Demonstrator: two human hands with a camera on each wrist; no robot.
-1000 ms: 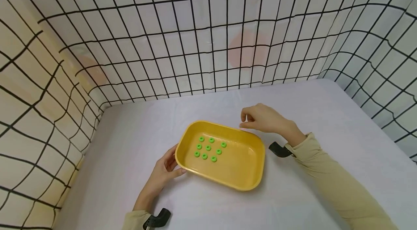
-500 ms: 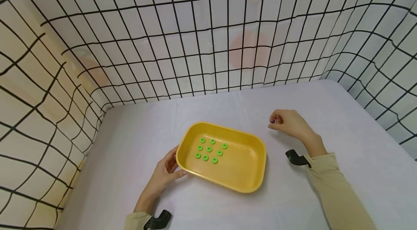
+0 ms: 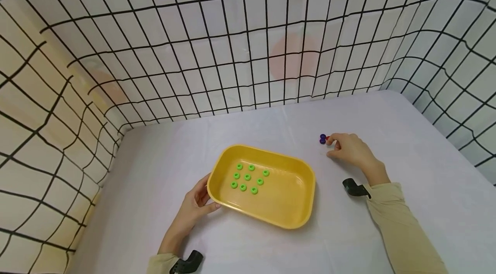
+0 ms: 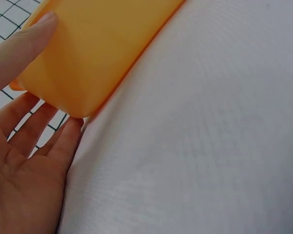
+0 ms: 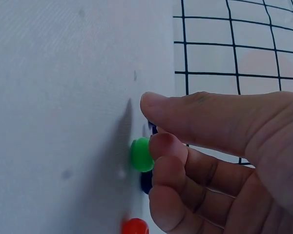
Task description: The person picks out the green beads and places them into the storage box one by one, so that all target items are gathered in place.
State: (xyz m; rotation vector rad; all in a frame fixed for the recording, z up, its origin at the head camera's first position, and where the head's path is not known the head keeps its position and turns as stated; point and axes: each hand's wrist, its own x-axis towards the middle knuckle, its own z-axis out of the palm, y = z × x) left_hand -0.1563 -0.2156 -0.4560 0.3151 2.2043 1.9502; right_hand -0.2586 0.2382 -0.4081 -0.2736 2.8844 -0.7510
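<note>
My left hand (image 3: 195, 202) holds the left corner of a shallow yellow tray (image 3: 284, 198). In the left wrist view its thumb lies along the tray's wall and the fingers are round the end. Several small green ring-shaped beads (image 3: 247, 177) lie in the tray's left half. Right of the tray, my right hand (image 3: 350, 150) is low over the table, thumb apart from the bent fingers. Two purple beads (image 3: 323, 139) and a red bead (image 3: 328, 138) lie at its fingertips. The right wrist view shows a green bead (image 5: 141, 154) beside the index fingertip, apparently not pinched. The hand partly hides this group.
A white cloth covers the table (image 3: 162, 153). Black wire mesh (image 3: 248, 50) stands along the back and both sides. A black wrist device (image 3: 354, 188) sits at the right sleeve, another wrist device (image 3: 187, 262) at the left.
My right hand has moved right, away from the tray's far rim, and its thumb and fingers have parted. The purple and red beads now show beside it. Left hand and tray stay put.
</note>
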